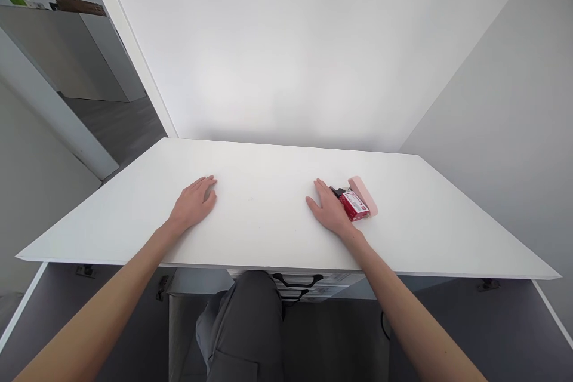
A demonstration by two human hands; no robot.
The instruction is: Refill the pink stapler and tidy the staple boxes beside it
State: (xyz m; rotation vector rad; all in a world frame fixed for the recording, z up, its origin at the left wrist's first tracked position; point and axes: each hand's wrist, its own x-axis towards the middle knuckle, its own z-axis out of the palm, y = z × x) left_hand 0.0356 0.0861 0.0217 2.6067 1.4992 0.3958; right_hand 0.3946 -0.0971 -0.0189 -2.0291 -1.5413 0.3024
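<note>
My left hand (193,203) rests palm down on the left half of a white cabinet top (259,209), its thumb apart from the fingers and nothing in it. To the right, my right hand (330,209) also lies flat on the surface, thumb spread. Just beyond its outer edge sits a small red and white box (355,205), touching or very close to the hand. A pink case (363,195), long and rounded, lies along the far side of that box. Some small black item (339,191) shows between the fingers and the box; its kind is unclear.
Below the top, both cabinet doors stand open, with hinges (162,287) showing. Drawers with black handles (298,280) are in front of my legs (250,322). A white wall (286,54) rises behind the top. At the left, a doorway shows a grey cabinet (67,54).
</note>
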